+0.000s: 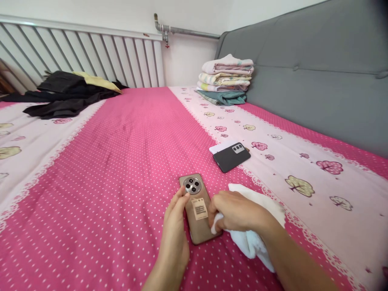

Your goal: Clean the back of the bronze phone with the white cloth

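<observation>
A gold-brown smartphone (197,232) lies back side up on the pink bedsheet, with a round camera module near its far end and a printed label on its middle. My left hand (176,220) holds the phone along its left edge, fingertips beside the camera ring. Bunched in my right hand (235,208) is a white cloth (251,244), a bit of it pressed against the right side of the phone's back. The rest of the cloth spreads over the sheet beneath my right wrist.
Beyond the cloth lies a dark grey smartphone (228,159), overlapping a white flat item (216,147). Folded textiles (226,74) are stacked by the grey headboard (303,68). Dark clothes (66,95) lie at far left, before a white radiator (85,52).
</observation>
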The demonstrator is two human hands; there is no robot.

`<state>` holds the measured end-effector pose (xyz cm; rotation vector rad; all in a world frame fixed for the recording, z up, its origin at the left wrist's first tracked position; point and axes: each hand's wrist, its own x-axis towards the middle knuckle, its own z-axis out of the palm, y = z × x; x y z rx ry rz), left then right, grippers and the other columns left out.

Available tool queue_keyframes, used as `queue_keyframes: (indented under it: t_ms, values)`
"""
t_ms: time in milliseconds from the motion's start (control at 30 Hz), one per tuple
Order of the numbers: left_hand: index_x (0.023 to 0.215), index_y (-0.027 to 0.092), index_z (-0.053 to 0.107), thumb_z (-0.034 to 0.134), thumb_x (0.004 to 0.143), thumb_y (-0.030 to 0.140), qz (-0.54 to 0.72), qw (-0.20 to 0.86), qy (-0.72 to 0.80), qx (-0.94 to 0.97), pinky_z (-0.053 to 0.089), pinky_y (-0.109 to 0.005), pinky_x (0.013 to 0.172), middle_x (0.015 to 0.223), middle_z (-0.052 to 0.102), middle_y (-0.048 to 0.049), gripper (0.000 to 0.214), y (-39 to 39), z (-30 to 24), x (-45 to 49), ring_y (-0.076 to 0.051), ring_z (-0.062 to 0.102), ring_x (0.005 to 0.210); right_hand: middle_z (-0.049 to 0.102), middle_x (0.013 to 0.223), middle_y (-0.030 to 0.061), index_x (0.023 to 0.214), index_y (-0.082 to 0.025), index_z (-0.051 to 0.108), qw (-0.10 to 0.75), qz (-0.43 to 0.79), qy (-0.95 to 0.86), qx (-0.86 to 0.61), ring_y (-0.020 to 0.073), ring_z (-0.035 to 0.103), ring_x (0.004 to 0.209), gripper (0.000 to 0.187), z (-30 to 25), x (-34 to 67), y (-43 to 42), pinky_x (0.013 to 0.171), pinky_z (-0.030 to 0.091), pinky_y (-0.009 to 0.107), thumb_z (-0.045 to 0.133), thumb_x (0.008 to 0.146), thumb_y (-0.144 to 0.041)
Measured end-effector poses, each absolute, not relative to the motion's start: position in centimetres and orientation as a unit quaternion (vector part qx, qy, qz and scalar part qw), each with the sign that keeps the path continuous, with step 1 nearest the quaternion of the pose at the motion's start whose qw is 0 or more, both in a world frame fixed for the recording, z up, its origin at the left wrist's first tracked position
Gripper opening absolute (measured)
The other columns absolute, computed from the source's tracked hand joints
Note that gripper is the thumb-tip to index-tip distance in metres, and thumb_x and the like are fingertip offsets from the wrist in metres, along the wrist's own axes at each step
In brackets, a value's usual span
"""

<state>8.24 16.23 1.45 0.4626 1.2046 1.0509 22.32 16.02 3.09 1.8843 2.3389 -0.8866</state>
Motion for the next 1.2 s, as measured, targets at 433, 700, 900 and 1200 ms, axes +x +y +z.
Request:
queue_keyframes:
  t_ms: [433,700,900,1200]
  values:
    - [0.114,0.02,0.055,0.054,0.079,0.021,0.457,0.671,0.544,0.212,0.045,-0.021,0.084,0.113,0.063,-0.0015,0.035,16.3,1.8,8.4,-0.015,0.058,0.102,0.065,0.088,0.005,0.097,-0.017,0.06,-0.302,-0.006,0.599,0.741,0.0173,0.059,0.08,0.019,-0.6,22.7,19.5,0.074,0.04,0.025,0.052,0.081,-0.025]
    - [0.115,0.017,0.053,0.053,0.078,0.019,0.474,0.672,0.523,0.223,0.044,-0.026,0.087,0.112,0.063,-0.0055,0.037,16.2,1.6,8.6,-0.018,0.057,0.104,0.061,0.091,0.0046,0.098,-0.02,0.063,-0.244,-0.033,0.694,0.677,0.0155,0.056,0.086,0.025,-2.5,20.6,19.9,0.078,0.038,0.023,0.04,0.089,-0.024]
    - [0.115,0.017,0.054,0.054,0.078,0.019,0.472,0.669,0.527,0.228,0.045,-0.024,0.086,0.114,0.062,-0.0053,0.037,16.2,1.6,8.4,-0.018,0.056,0.106,0.06,0.089,0.0039,0.095,-0.023,0.065,-0.138,-0.025,0.691,0.709,0.0159,0.056,0.078,0.027,-1.9,20.6,19.8,0.065,0.038,0.024,0.04,0.089,-0.027]
    - [0.115,0.016,0.054,0.053,0.079,0.018,0.471,0.671,0.529,0.218,0.047,-0.021,0.08,0.109,0.065,-0.0054,0.036,16.1,1.8,8.5,-0.015,0.06,0.097,0.062,0.083,0.0058,0.085,-0.021,0.067,-0.024,-0.035,0.697,0.716,0.0176,0.059,0.069,0.025,0.2,19.9,18.3,0.057,0.037,0.026,0.043,0.087,-0.024]
